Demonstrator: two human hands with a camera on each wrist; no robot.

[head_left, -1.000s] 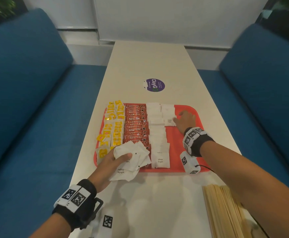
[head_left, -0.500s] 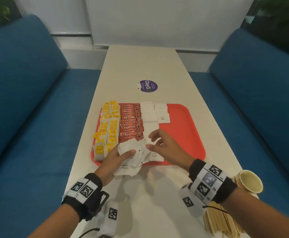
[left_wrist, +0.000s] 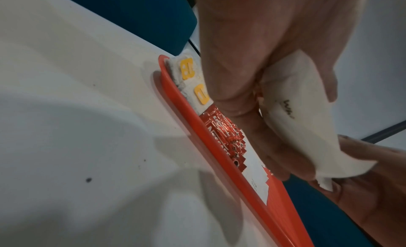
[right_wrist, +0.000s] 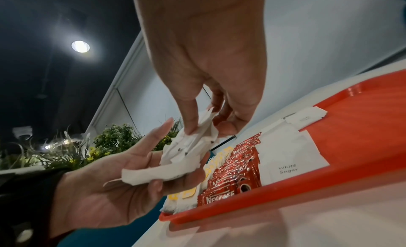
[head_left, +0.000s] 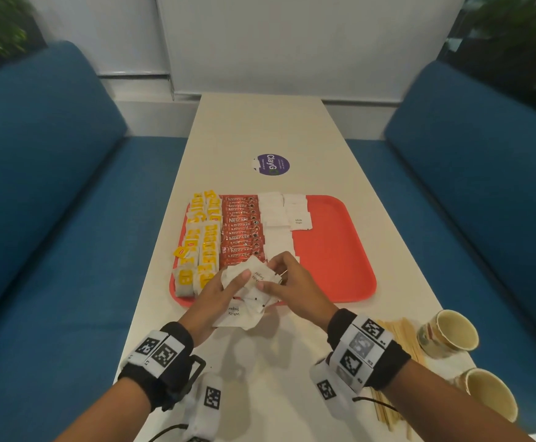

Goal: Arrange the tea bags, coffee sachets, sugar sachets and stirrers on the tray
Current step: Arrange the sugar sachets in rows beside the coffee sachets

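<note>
We see the left hand (head_left: 217,293) gripping a loose bunch of white sugar sachets (head_left: 251,293), thumb on top and fingers curled under (clearest in the right wrist view). The right hand (head_left: 295,287) pinches 1 sachet at the top of that bunch between thumb and fingertips (right_wrist: 190,127). Both hands hover over the near edge of the red tray (head_left: 333,256), which sits on the white table (head_left: 260,371).

On the tray, from left: 2 columns of yellow-tagged tea bags (head_left: 201,240), then 1 column of red coffee sachets (head_left: 242,232), then a column of laid-out sugar sachets (head_left: 271,212) with a short 2nd column (head_left: 298,215) started at the far end (about 3 pieces, count unsure). The right part of the tray is bare red.

Wooden stirrers (head_left: 400,339) lie on the table near the right wrist, off the tray, partly hidden by the wristband. 2 paper cups (head_left: 450,333) stand just right of them. A round purple sticker (head_left: 272,164) is on the table beyond the tray. Blue benches (head_left: 53,186) run along both sides.
</note>
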